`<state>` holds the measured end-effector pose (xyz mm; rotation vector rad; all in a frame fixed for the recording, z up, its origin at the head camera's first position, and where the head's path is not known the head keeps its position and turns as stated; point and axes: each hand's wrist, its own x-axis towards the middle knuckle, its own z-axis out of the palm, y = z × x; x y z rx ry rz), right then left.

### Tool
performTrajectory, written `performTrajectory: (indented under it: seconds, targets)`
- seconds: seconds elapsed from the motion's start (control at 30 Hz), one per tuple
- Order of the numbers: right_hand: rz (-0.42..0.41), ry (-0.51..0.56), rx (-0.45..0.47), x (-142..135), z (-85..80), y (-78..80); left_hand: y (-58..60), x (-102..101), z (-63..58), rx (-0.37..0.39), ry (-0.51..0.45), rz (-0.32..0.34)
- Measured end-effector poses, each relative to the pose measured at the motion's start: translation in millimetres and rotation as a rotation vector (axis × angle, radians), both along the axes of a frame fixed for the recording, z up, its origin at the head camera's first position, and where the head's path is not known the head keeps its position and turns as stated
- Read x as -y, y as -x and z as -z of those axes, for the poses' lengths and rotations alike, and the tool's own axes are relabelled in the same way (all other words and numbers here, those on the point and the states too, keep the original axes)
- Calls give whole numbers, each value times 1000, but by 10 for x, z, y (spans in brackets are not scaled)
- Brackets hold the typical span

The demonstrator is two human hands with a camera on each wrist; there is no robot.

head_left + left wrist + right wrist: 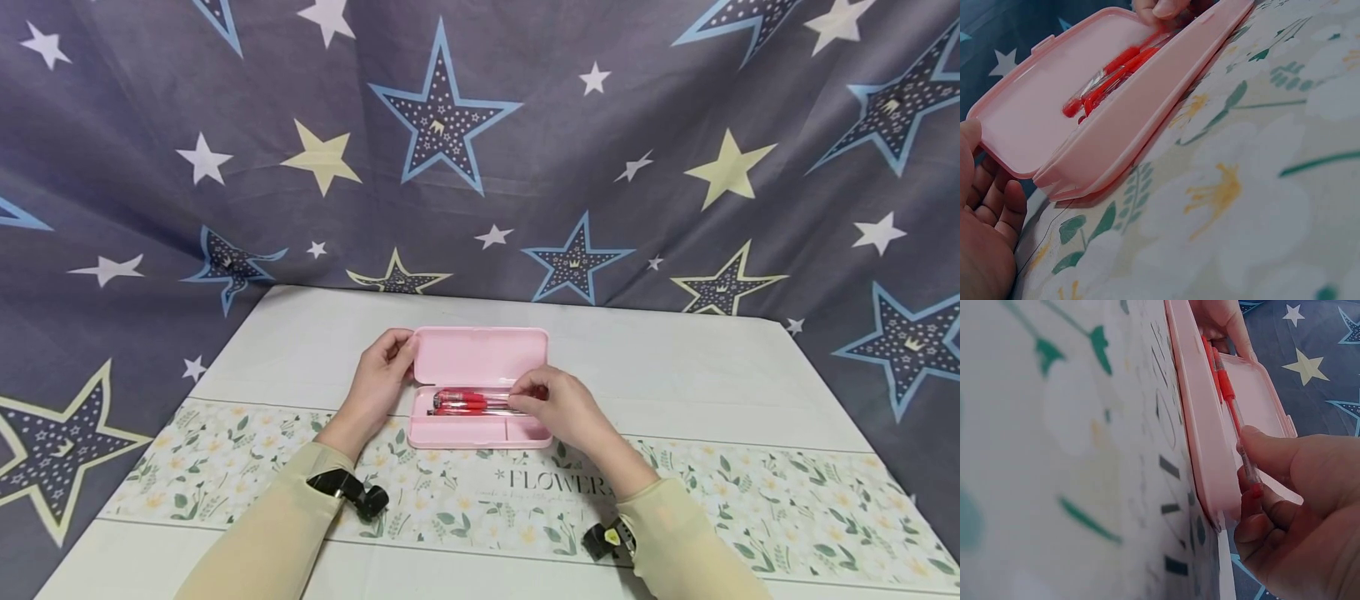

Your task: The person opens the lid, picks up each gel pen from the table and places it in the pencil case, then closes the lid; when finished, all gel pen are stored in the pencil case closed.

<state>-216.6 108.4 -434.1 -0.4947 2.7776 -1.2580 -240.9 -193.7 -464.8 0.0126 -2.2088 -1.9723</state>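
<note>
A pink pencil case (457, 432) lies open on the table, its lid (480, 357) tilted up at the back. Several red pens with clear barrels (461, 405) lie side by side in the rear compartment. With thumb and fingers on either side of the lid's left edge, my left hand (381, 371) holds it. My right hand (561, 406) is over the case's right end. In the right wrist view, its thumb and fingers pinch the end of a red pen (1226, 387). Part of the pens is hidden behind those fingers in the head view.
The white table (675, 367) carries a floral strip (255, 450) with the word FLOWER, running under the front of the case. Behind the table hangs a dark curtain (480, 225) with stars. A divider (506, 429) splits the case's front compartment.
</note>
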Motion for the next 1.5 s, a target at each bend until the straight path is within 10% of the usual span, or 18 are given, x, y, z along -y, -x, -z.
performTrajectory:
  seconds: [1.5]
  targets:
    - [33,-61,-37,-6,9,19,-2,-3,13,2,-3,4]
